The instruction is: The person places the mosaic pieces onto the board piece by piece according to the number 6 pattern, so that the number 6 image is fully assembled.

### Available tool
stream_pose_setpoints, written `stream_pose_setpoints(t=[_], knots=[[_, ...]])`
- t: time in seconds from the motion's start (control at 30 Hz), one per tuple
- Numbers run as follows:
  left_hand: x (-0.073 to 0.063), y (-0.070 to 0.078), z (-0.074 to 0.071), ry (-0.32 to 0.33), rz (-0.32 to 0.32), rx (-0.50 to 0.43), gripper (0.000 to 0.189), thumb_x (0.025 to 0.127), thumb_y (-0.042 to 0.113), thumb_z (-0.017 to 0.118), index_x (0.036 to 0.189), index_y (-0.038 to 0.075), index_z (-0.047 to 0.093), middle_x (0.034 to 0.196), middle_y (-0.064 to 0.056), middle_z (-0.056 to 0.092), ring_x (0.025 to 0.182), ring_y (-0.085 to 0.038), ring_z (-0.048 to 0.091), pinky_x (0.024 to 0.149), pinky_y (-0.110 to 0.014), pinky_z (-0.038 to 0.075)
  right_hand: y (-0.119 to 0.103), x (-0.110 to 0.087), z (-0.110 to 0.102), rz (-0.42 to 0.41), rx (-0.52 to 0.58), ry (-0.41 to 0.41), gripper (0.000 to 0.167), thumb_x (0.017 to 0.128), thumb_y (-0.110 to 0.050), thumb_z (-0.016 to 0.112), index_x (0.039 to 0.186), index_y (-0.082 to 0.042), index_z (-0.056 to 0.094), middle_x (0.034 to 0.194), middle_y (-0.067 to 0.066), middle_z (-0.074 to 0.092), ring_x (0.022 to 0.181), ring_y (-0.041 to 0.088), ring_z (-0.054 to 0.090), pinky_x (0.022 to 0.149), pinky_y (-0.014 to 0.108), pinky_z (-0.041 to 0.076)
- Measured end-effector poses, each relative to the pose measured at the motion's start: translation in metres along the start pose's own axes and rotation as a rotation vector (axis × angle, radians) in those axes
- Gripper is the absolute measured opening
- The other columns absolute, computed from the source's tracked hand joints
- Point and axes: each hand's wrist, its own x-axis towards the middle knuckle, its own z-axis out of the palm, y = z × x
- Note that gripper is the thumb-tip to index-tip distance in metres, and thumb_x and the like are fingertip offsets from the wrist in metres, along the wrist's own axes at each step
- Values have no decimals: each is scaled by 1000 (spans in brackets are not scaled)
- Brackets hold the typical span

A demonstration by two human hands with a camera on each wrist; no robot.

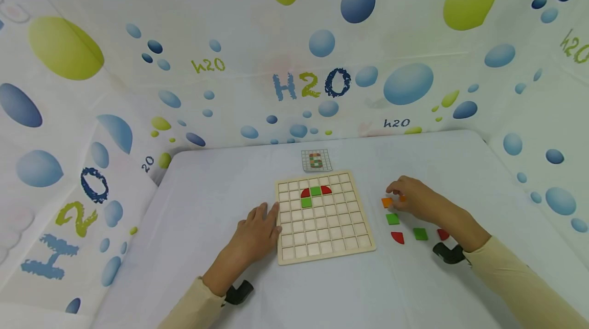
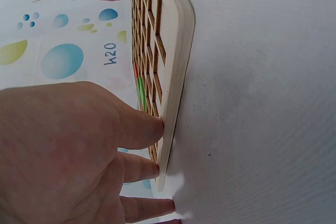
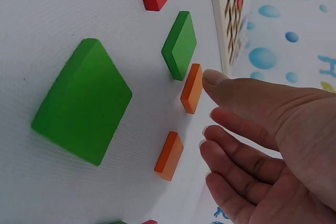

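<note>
A wooden grid board (image 1: 322, 220) lies on the white table. Its upper cells hold two red quarter-round tiles, one of them a red tile (image 1: 326, 190), and two green square tiles, one a green tile (image 1: 306, 202). My left hand (image 1: 255, 232) rests at the board's left edge, thumb and fingertips on the rim, fingers fairly straight. Right of the board, my right hand (image 1: 416, 198) hovers over loose tiles with fingers loosely bent and nothing between them. Its thumb (image 3: 218, 78) is beside one orange tile (image 3: 192, 88); another orange tile (image 3: 169, 156) lies below the fingers.
Behind the board lies a small pattern card (image 1: 316, 160) with a coloured figure on a grid. Nearer me on the right are loose green tiles, such as a green square (image 1: 420, 234), and red quarter-round tiles, such as a red piece (image 1: 398, 237). A printed curtain (image 1: 257, 52) surrounds the table.
</note>
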Motion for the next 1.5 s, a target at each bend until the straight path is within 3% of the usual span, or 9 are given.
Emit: stream_pose_setpoints(t=[0.3, 0.77, 1.5], knots=[[-1, -1, 2, 2, -2, -7, 60, 111, 29, 54, 163, 5, 38, 163, -28, 37, 149, -47, 39, 108, -69, 42, -3, 1, 3, -23, -12, -24, 31, 93, -14, 82, 120, -3, 73, 104, 7, 63, 96, 23, 57, 92, 45, 57], [1, -3, 2, 5, 3, 11, 60, 111, 30, 54, 163, 5, 38, 163, -28, 37, 149, -47, 39, 108, -69, 42, -1, 4, 8, -61, -54, 19, 20, 92, -7, 81, 111, -5, 75, 101, 5, 64, 95, 22, 58, 93, 45, 58], [2, -2, 3, 8, -3, 17, 60, 111, 31, 54, 163, 6, 38, 164, -27, 37, 150, -46, 39, 109, -68, 42, -5, 10, 12, -117, -49, 85, 22, 95, -11, 79, 115, -6, 72, 107, 5, 68, 102, 24, 65, 97, 48, 57]])
